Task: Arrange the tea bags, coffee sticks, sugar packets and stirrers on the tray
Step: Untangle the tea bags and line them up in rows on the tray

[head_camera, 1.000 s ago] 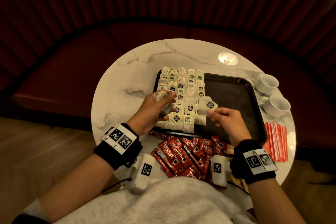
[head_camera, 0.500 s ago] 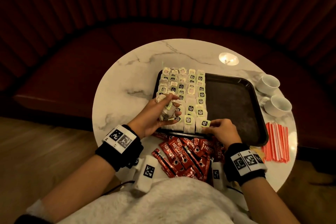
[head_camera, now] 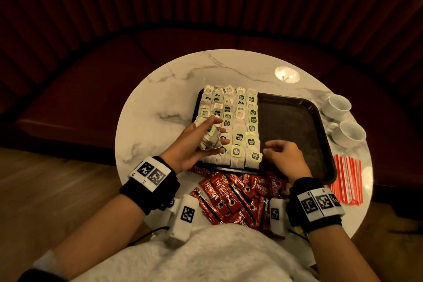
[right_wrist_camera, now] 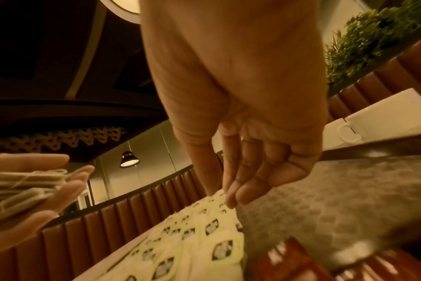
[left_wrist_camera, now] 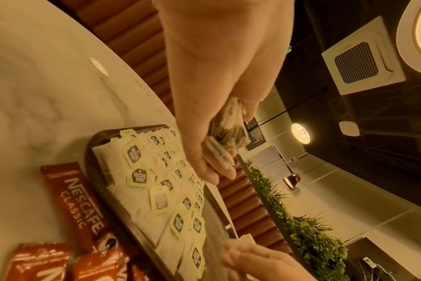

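Note:
A black tray lies on the round marble table. Rows of tea bags with pale green tags fill its left part; the right part is bare. My left hand hovers over the tray's near-left corner and holds a stack of tea bags between thumb and fingers, a stack the left wrist view also shows. My right hand floats just right of the nearest tea bag, fingers loosely curled and holding nothing. Red coffee sticks lie heaped at the table's near edge.
Red and white stirrers lie in a bundle right of the tray. Two white cups stand at the table's far right. A curved dark red bench wraps around behind the table.
My right hand laid a tea bag at the near end of the rightmost row, let it go and drew a little to the right. My left hand stayed with its stack.

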The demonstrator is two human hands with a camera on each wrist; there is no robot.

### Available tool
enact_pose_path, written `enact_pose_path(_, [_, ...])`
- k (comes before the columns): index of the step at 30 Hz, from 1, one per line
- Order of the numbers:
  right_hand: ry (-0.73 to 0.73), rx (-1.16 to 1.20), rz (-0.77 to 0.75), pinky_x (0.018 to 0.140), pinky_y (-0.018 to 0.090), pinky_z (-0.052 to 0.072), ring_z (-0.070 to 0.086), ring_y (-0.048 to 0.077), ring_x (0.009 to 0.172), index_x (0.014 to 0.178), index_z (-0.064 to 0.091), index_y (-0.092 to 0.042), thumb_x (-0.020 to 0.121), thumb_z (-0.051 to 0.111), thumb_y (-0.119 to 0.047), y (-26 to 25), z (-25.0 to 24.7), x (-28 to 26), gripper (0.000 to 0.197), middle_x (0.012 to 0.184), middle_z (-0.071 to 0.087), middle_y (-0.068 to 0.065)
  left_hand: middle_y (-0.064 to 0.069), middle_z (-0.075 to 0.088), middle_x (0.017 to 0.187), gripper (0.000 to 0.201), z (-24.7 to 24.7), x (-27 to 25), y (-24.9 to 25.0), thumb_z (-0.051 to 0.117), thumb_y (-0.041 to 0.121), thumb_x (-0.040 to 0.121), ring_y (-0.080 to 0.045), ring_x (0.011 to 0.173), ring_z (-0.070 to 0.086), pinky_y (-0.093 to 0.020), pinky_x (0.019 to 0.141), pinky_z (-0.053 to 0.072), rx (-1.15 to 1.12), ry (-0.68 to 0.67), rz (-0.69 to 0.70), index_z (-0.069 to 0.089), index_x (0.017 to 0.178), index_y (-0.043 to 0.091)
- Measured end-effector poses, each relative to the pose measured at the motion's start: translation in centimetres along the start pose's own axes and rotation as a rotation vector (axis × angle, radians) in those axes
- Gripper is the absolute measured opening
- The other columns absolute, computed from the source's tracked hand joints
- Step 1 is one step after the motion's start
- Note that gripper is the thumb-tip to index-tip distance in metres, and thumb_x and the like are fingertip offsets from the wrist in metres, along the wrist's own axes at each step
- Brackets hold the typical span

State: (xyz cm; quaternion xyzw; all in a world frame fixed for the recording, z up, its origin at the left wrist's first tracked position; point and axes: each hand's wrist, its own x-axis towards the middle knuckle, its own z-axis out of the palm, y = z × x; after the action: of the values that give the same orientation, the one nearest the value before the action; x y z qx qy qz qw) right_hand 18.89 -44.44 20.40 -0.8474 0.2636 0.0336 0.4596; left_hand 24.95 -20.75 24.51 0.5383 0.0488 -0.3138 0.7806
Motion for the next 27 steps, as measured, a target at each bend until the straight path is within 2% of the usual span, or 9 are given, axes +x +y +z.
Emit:
enact_pose_path(3, [-0.077, 0.130, -0.137, 0.087, 0.026, 0.050, 0.066, 0.013, 0.096, 0.110, 0.071, -0.018, 0.092, 0.067, -0.022, -2.2, 0.3, -1.2, 0.018, 0.098, 0.072, 0.000, -0.014, 0.068, 0.118, 0.029, 0.6, -0.1, -0.1, 0.049, 0.036, 0.100, -0.036, 0.102, 0.070, -0.043, 0.082, 0.059, -0.026, -0.031, -0.002, 0.063, 0.116, 0.017])
enact_pose_path(6, [-0.182, 0.267, -0.235, 0.071, 0.014, 0.048, 0.066, 0.002, 0.081, 0.105, 0.072, -0.022, 0.094, 0.065, -0.025, -4.8, 0.9, -2.9, 0.013, 0.093, 0.074, -0.002, -0.012, 0.067, 0.121, 0.035, 1.4, -0.1, -0.1, 0.046, 0.043, 0.099, -0.032, 0.099, 0.071, -0.038, 0.077, 0.061, -0.004, -0.056, 0.014, 0.063, 0.120, 0.020])
enact_pose_path(8, [-0.228, 0.310, -0.274, 0.064, 0.010, 0.046, 0.064, -0.002, 0.076, 0.101, 0.072, -0.024, 0.094, 0.064, -0.026, -6.1, 1.4, -3.8, 0.011, 0.091, 0.075, -0.003, -0.011, 0.065, 0.124, 0.039, 1.6, -0.1, -0.1, 0.044, 0.047, 0.098, -0.027, 0.099, 0.070, -0.038, 0.080, 0.061, 0.019, -0.067, 0.026, 0.063, 0.122, 0.022])
enact_pose_path(11, [-0.255, 0.323, -0.290, 0.064, 0.013, 0.045, 0.064, -0.001, 0.080, 0.103, 0.072, -0.027, 0.092, 0.066, -0.033, -6.8, 2.2, -4.2, 0.014, 0.097, 0.074, -0.003, -0.010, 0.063, 0.129, 0.045, 1.6, 0.0, -0.2, 0.040, 0.053, 0.097, -0.030, 0.106, 0.066, -0.042, 0.089, 0.057, 0.061, -0.085, 0.045, 0.063, 0.125, 0.026])
enact_pose_path(13, [-0.251, 0.343, -0.269, 0.064, 0.017, 0.047, 0.064, -0.001, 0.078, 0.106, 0.070, -0.028, 0.091, 0.067, -0.036, -7.0, 2.6, -4.2, 0.017, 0.098, 0.073, -0.003, -0.010, 0.063, 0.131, 0.048, 1.7, -0.1, -0.2, 0.039, 0.056, 0.096, -0.032, 0.112, 0.064, -0.040, 0.089, 0.057, 0.081, -0.104, 0.052, 0.063, 0.126, 0.028])
enact_pose_path(16, [-0.241, 0.379, -0.247, 0.063, 0.018, 0.048, 0.062, 0.001, 0.076, 0.103, 0.070, -0.023, 0.093, 0.066, -0.030, -7.0, 2.8, -4.2, 0.013, 0.092, 0.073, -0.003, -0.007, 0.064, 0.127, 0.047, 1.9, -0.3, -0.2, 0.039, 0.057, 0.095, -0.018, 0.093, 0.069, -0.033, 0.079, 0.057, 0.117, -0.117, 0.055, 0.065, 0.122, 0.029])
enact_pose_path(18, [-0.237, 0.383, -0.264, 0.062, 0.016, 0.048, 0.062, 0.001, 0.076, 0.099, 0.070, -0.018, 0.093, 0.066, -0.024, -6.9, 2.5, -4.1, 0.010, 0.088, 0.072, -0.003, -0.006, 0.065, 0.124, 0.050, 1.9, -0.2, -0.3, 0.043, 0.060, 0.090, -0.015, 0.090, 0.069, -0.032, 0.076, 0.056, 0.130, -0.132, 0.062, 0.065, 0.122, 0.027])
enact_pose_path(22, [-0.193, 0.467, -0.230, 0.064, 0.018, 0.048, 0.061, 0.006, 0.076, 0.096, 0.070, -0.011, 0.092, 0.066, -0.016, -6.6, 1.7, -3.5, 0.007, 0.087, 0.071, 0.001, -0.004, 0.067, 0.099, 0.064, 2.1, -0.2, -0.2, 0.053, 0.059, 0.079, -0.011, 0.079, 0.064, -0.029, 0.072, 0.054, 0.142, -0.110, 0.077, 0.059, 0.127, 0.017])
enact_pose_path(27, [-0.138, 0.751, -0.149, 0.069, 0.021, 0.055, 0.066, 0.014, 0.079, 0.101, 0.067, -0.004, 0.093, 0.062, -0.008, -6.5, 1.5, -3.4, 0.010, 0.089, 0.071, 0.007, -0.002, 0.068, 0.086, 0.057, 1.8, 0.2, -0.5, 0.076, 0.035, 0.075, -0.013, 0.077, 0.063, -0.026, 0.063, 0.050, 0.152, -0.076, 0.121, 0.057, 0.126, 0.017])
